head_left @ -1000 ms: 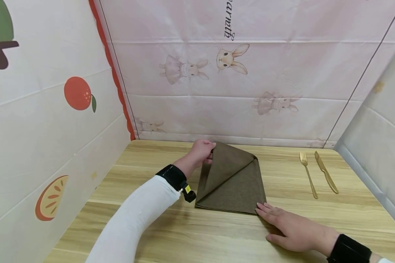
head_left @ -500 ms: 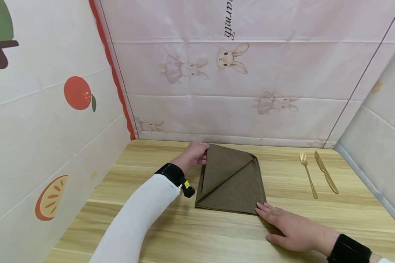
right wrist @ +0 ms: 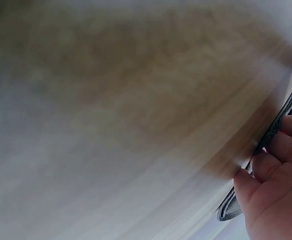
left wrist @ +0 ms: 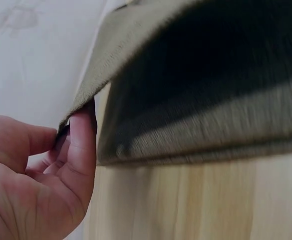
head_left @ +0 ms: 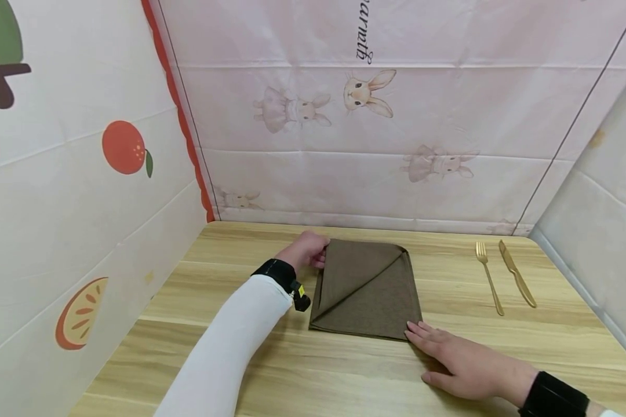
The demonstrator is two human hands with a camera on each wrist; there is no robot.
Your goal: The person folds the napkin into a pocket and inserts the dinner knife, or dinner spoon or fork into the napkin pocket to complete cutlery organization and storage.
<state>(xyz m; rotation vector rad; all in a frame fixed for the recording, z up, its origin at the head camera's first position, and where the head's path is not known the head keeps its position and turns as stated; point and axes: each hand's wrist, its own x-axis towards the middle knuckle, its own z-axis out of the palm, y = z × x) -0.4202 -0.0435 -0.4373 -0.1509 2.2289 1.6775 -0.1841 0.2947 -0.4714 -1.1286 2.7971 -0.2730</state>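
A brown cloth napkin (head_left: pixel 375 295), folded into a square with a diagonal fold across its top, lies on the wooden table (head_left: pixel 344 376). My left hand (head_left: pixel 306 249) pinches the far left corner of its upper layer between thumb and fingers. In the left wrist view that flap of the napkin (left wrist: pixel 111 60) is lifted, with a dark gap beneath it. At the near right corner my right hand (head_left: pixel 464 362) rests with its fingers extended, fingertips touching the napkin's edge. The right wrist view has the layered napkin edge (right wrist: pixel 230 207) beside the fingers.
A gold fork (head_left: pixel 487 278) and a gold knife (head_left: pixel 516 273) lie side by side at the far right of the table. A pink printed cloth wall (head_left: pixel 313 179) rises behind the table, with light printed walls on both sides.
My left hand has moved left and lower, drawing the napkin's upper flap toward the far left corner, so it lies flatter. The right hand stays where it was.
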